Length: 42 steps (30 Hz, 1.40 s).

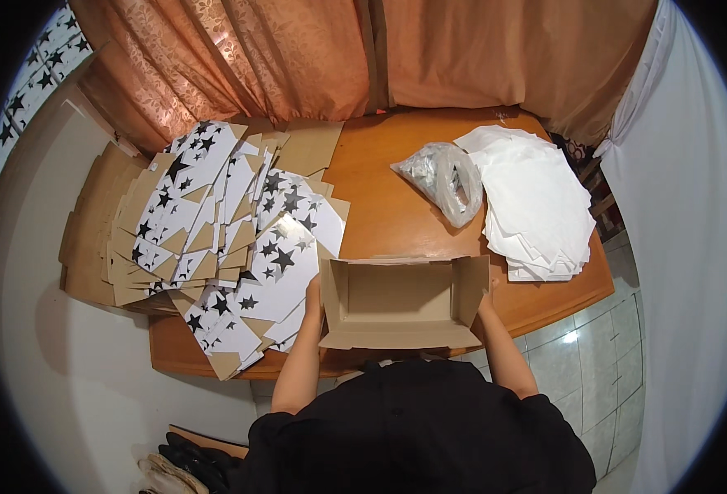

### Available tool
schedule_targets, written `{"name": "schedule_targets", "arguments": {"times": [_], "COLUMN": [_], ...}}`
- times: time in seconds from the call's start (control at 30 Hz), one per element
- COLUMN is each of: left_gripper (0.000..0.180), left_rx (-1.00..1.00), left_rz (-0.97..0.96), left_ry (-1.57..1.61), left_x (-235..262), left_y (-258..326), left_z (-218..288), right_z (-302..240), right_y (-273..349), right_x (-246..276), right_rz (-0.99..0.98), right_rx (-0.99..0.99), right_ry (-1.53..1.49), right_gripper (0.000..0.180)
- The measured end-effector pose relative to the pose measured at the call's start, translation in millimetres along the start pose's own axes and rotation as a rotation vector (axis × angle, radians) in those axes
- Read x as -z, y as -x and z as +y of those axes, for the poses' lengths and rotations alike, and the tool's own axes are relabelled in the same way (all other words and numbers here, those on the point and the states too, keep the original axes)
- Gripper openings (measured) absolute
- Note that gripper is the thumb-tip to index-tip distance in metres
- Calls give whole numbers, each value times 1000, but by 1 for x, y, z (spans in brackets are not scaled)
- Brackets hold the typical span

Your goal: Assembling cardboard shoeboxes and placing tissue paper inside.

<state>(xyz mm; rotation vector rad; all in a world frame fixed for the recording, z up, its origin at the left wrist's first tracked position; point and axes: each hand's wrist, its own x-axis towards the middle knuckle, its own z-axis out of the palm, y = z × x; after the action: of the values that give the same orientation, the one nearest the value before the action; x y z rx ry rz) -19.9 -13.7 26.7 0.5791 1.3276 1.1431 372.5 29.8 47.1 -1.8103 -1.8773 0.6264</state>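
Note:
An open brown cardboard box [400, 336] is in front of me at the near edge of the table, its mouth facing me and its inside bare. My left hand [313, 298] grips its left side, and my right hand [487, 300] grips the right side. Most fingers are hidden by the box walls. To the left, near my left forearm, lie flat cardboard blanks [284, 262] printed white with black stars, heaped in overlapping layers.
The wooden table [372, 189] also bears a clear plastic bag [433, 177] with unclear contents and a stack of white sheets [540, 206] at the right. Orange curtains [298, 58] hang behind it. Shoes [186, 457] lie on the floor at lower left.

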Motion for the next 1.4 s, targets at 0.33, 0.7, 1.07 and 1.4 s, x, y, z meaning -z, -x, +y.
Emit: {"name": "schedule_targets", "arguments": {"times": [0.33, 0.7, 1.07, 1.4], "left_gripper": [41, 42, 35, 26], "left_rx": [-186, -196, -203, -575], "left_rz": [-19, 10, 448, 754], "left_ry": [155, 119, -646, -621], "left_x": [-28, -46, -64, 3], "left_y": [-24, 76, 9, -40], "left_z": [24, 24, 45, 46], "right_z": [-7, 23, 17, -13], "right_y": [-19, -45, -46, -56], "right_x": [-7, -38, -33, -17], "right_rz": [178, 111, 26, 233], "right_rx": [45, -10, -183, -249], "right_ry": [-433, -1077, -534, 128], "right_gripper": [36, 52, 42, 29]}}
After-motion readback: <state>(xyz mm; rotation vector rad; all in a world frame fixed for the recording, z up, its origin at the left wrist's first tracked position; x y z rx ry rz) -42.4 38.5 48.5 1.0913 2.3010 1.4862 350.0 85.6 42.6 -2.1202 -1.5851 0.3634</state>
